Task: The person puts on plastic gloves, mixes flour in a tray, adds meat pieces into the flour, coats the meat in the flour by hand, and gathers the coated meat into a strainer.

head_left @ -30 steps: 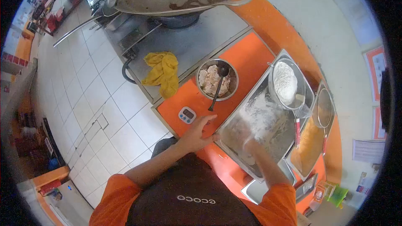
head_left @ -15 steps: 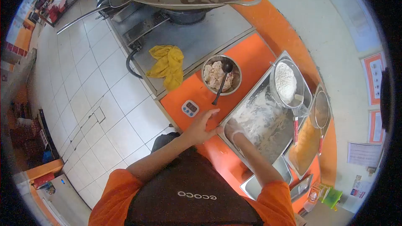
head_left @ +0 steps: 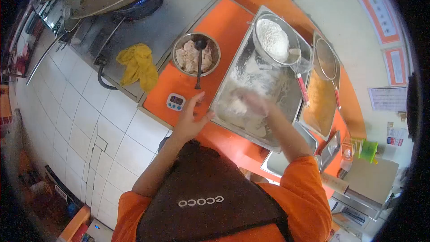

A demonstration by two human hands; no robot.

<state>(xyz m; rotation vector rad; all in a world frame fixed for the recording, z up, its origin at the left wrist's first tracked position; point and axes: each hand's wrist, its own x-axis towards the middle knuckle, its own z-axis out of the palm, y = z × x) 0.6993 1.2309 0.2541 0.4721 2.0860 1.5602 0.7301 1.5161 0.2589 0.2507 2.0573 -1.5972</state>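
The left hand [head_left: 190, 121] was held raised at the near end of a deep, rectangular stainless-steel tray [head_left: 289, 96], its forearm angled up from the lower left; thumb and fingers were spread apart, with nothing gripped, and contact between thumb tip and tray rim could not be confirmed. The right hand [head_left: 254, 103] was extended over the tray from the lower right, its forearm slanted leftward; it was blurred, and whether its fingers were apart or together could not be determined. Fine white powder [head_left: 253, 76] was spread unevenly across the tray floor, smeared thin in places. At the tray's far end a round wire-mesh sieve [head_left: 294, 40] with a red handle was set, heaped with more white powder. Beside the tray, a round, shiny metal bowl [head_left: 218, 58] was filled with pale, moist-looking lumps [head_left: 190, 58], on which a black long-handled spoon [head_left: 199, 60] was rested. A white-and-blue digital timer [head_left: 176, 101] was placed on the smooth orange countertop [head_left: 226, 20], near the left hand.
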